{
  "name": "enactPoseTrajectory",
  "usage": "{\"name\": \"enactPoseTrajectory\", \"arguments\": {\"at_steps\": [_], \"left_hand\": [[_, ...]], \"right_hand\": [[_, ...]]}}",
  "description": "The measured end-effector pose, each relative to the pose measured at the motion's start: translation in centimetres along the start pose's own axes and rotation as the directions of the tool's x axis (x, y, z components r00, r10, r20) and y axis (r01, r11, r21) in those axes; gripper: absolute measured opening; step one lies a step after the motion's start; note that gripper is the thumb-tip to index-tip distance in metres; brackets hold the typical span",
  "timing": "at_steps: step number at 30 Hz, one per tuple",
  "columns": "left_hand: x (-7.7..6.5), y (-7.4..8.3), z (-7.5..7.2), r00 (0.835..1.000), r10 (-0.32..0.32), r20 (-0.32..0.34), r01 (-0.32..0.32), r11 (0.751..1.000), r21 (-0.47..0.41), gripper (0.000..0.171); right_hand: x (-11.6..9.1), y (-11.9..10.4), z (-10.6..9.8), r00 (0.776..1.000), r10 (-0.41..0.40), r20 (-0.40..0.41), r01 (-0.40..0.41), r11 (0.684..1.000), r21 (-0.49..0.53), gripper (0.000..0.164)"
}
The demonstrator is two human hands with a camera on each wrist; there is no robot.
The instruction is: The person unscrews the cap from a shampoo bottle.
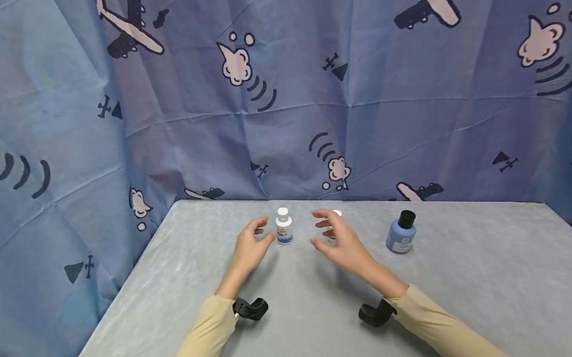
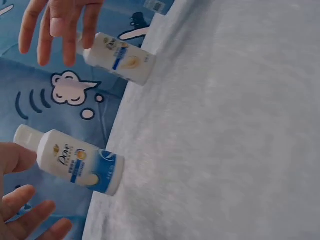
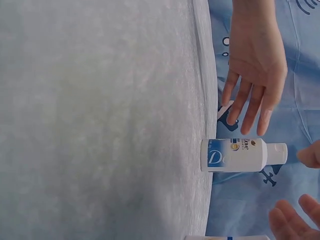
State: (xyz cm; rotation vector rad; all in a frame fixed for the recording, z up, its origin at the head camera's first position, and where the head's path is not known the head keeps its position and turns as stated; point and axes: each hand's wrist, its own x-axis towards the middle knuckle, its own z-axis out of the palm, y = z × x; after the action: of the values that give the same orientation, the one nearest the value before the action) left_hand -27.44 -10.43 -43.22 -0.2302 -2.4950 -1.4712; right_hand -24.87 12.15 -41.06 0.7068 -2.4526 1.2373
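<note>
Clearly upright, a first white Dove bottle point(image 1: 285, 234) stood at two o'clock from the left hand point(image 1: 251, 247), twelve being straight ahead, and just beside its thumb. That hand was spread, fingers loosely bent and thumb well apart. At three o'clock from the first bottle stood a second white bottle point(image 2: 120, 59), mostly hidden in the head view behind the right hand point(image 1: 343, 245), likewise spread; whether it touched, I couldn't tell. Farther out, at three o'clock, stood a blue bottle point(image 1: 400, 238) on the grey table point(image 1: 302, 328); a patterned curtain point(image 1: 286, 85) hung at twelve.
</note>
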Motion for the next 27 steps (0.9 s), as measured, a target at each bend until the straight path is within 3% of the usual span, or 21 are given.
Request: {"name": "enactPoseTrajectory", "arguments": {"at_steps": [5,15,27], "left_hand": [[0.8,0.2,0.4,1.000,0.008,0.018,-0.007,0.999,-0.037,0.048],[1.2,-0.1,1.2,0.997,-0.054,0.063,0.060,0.994,-0.088,0.057],[1.7,-0.5,1.8,0.992,-0.034,0.122,0.051,0.989,-0.139,0.061]], "right_hand": [[0.5,0.0,0.2,0.999,0.031,0.013,-0.031,1.000,0.006,0.056],[1.9,-0.1,1.3,0.997,-0.024,0.075,0.025,1.000,-0.004,0.063],[3.5,-0.1,2.1,0.998,0.000,0.056,-0.001,1.000,0.020,0.063]]}}
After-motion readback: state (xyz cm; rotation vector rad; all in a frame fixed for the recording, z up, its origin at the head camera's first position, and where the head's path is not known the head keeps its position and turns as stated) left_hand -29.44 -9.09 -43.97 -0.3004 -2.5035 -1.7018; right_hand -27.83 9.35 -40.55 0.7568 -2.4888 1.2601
